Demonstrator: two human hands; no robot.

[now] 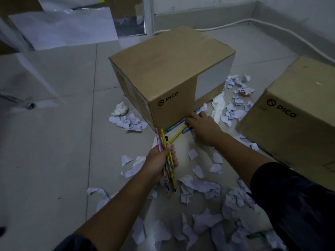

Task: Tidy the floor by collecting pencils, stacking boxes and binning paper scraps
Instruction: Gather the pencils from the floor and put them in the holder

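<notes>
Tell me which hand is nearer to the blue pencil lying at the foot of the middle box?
Right. The right hand reaches down touching the blue pencil; the left hand holds a pencil bunch farther back.

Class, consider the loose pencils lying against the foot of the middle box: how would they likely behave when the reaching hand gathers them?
The pencils on the floor look thin, straight and stiff, so probably light. They may roll; the middle box should stop them. The right hand reaches them.

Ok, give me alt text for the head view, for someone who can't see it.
A person's left hand grips a bundle of pencils while the right hand reaches to pencils on the floor at the foot of a cardboard box. A second box sits to the right, and paper scraps litter the tiled floor.
</notes>
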